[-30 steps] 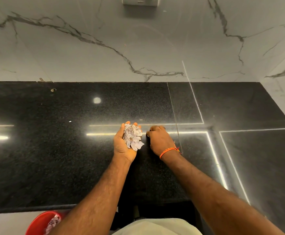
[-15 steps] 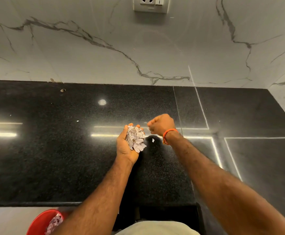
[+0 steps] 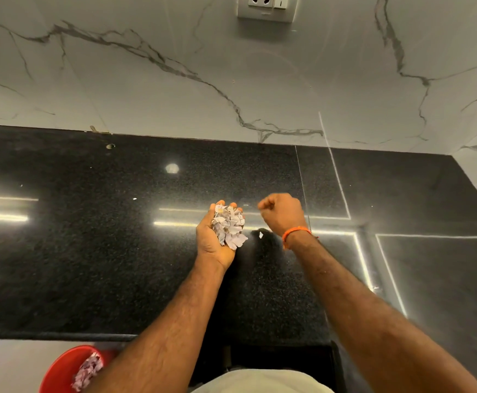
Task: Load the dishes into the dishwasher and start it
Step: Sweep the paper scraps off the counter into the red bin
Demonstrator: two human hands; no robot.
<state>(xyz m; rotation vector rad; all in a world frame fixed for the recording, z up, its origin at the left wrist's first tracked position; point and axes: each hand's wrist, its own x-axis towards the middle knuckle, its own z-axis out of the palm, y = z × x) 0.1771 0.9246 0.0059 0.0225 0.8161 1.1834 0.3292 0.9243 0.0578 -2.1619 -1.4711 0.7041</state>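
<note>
**Over the black desk, paper scraps in one hand, no dishes in sight**

Over the black desk (image 3: 89,251) we hold our left hand (image 3: 217,236) palm up, fingers cupped around a heap of torn paper scraps (image 3: 229,226), white with faint print, crumpled and loose. Our right hand (image 3: 281,212) hovers just beside it, to its right, curled into a fist; whether it pinches a scrap we cannot tell. One small scrap (image 3: 261,235) shows below the fist, between the two hands, and we cannot tell if it lies on the desk or is falling. A red bin (image 3: 64,370) with more scraps sits low on our left, beneath the desk's edge, nearer the left arm, so we judge the handful goes down and leftward. Neither dishes nor dishwasher are in view, so loading has, by our reckoning, not begun. A wall socket (image 3: 267,7) sits above on the marble wall (image 3: 118,80).
</note>
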